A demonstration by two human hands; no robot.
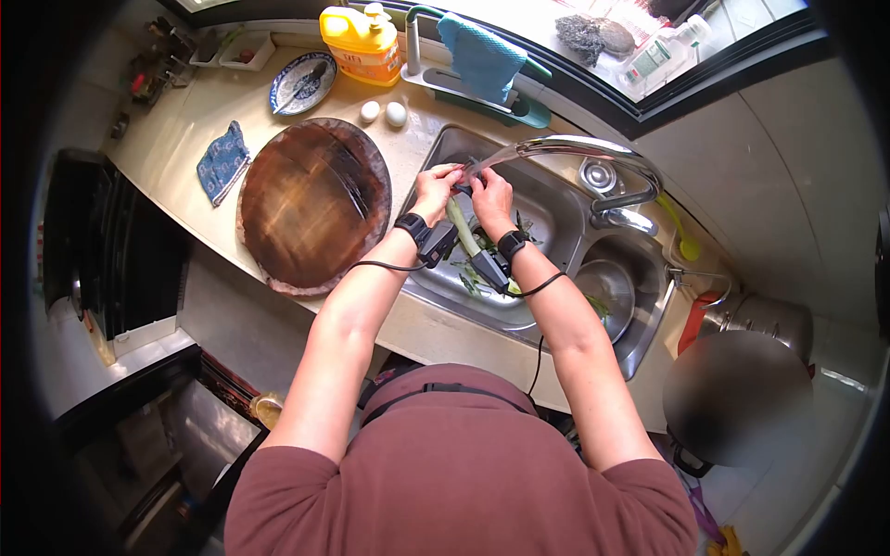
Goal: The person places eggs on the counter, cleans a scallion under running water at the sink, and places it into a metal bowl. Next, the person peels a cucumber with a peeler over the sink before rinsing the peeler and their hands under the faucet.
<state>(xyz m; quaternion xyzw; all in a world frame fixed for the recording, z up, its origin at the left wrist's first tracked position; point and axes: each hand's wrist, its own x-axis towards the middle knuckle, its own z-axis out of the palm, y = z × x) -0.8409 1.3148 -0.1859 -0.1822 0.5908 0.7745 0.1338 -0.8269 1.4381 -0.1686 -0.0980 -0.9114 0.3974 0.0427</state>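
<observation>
Over the large sink basin [547,199], my left hand [436,192] and my right hand [493,201] are close together under the faucet [593,146], with water running onto them. Both hands have their fingers closed around the upper end of a long pale-green vegetable stalk [461,222]. Its lower part hangs down between my wrists, partly hidden by the black wrist devices. Green peels or leaf scraps [473,276] lie in the basin below. What the fingertips touch at the dark top end is too small to make out.
Left of the sink lies a round wooden cutting board [311,204]. Behind it are two eggs [396,114], a patterned dish [303,83] and a yellow jug [362,46]. A metal strainer [607,283] sits in the small basin. A blue cloth [482,56] hangs behind the sink.
</observation>
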